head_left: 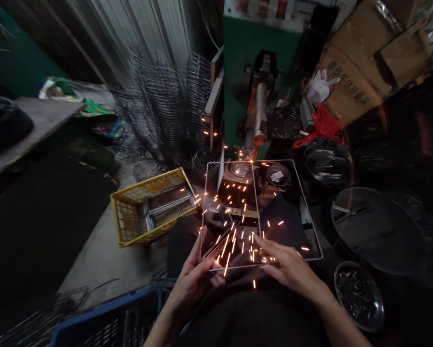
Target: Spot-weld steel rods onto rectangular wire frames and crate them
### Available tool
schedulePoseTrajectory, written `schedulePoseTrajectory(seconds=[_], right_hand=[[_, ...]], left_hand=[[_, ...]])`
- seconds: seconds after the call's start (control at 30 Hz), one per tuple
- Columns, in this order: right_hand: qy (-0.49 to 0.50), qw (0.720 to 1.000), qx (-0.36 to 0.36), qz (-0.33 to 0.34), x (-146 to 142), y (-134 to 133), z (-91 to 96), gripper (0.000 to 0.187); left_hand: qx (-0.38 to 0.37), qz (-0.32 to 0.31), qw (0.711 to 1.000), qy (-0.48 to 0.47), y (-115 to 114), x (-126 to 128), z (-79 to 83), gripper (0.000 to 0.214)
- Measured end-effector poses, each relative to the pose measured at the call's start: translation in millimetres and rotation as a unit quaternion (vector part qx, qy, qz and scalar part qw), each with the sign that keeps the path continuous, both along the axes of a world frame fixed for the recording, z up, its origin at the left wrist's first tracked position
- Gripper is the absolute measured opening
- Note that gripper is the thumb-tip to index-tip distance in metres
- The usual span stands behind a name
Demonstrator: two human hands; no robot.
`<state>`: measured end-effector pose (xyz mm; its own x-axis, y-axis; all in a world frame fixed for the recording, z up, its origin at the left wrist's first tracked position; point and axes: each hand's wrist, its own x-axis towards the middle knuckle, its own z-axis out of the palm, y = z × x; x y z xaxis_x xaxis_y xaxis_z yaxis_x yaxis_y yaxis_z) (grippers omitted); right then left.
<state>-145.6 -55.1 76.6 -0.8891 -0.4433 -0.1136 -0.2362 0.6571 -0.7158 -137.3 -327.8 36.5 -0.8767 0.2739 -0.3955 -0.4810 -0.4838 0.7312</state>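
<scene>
Wire frame [257,202], pinched nearside by my left hand [196,269] and right hand [288,264], stretches forward, far edge sparking at green machine [234,91]

Silvery frame [256,195], yellow crate [151,187]

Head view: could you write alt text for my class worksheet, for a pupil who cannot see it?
A person's bare left hand and right hand hold a thin, rectangular metal-wire frame with a middle bar, amid bright orange sparks. A tall green metal machine stands beyond it. A yellow plastic crate holding metal pieces sits to the left.
</scene>
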Motion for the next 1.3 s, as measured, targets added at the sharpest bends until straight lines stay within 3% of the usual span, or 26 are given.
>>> schedulePoseTrajectory(seconds=[0.17,0.33,0.5,0.7,0.8,1.07,1.17,1.3], right_hand=[[0.012,1.0,0.011,-0.007,-2.6,0.6,-15.0,0.07],[0.043,0.998,0.02,0.03,-20.6,-1.9,-27.2,0.072],[0.085,0.996,0.027,0.001,-46.0,2.2,-22.7,0.07],[0.101,0.994,0.045,-0.001,-70.0,13.3,-15.6,0.067],[0.124,0.991,0.055,-0.01,-98.6,15.6,-12.7,0.069],[0.22,0.96,0.157,-0.074,-215.7,26.2,2.4,0.071],[0.241,0.954,0.161,-0.077,-242.4,34.5,6.7,0.063],[0.253,0.954,0.135,-0.089,-264.2,43.6,4.1,0.055]], left_hand=[[0.013,-0.016,1.0,0.014,3.8,-2.3,-12.6,0.088],[-0.014,-0.028,0.999,0.018,1.1,-22.0,-7.3,0.098],[-0.033,-0.036,0.997,0.057,-0.8,-53.2,1.3,0.098],[-0.03,-0.036,0.995,0.087,5.5,-77.9,0.1,0.093],[-0.024,-0.034,0.994,0.105,8.2,-106.1,2.4,0.095],[-0.007,-0.013,0.988,0.155,18.3,-225.4,7.6,0.095],[-0.003,-0.003,0.987,0.16,17.8,-249.5,8.7,0.097],[0.001,0.02,0.986,0.163,16.5,-261.0,10.5,0.099]])
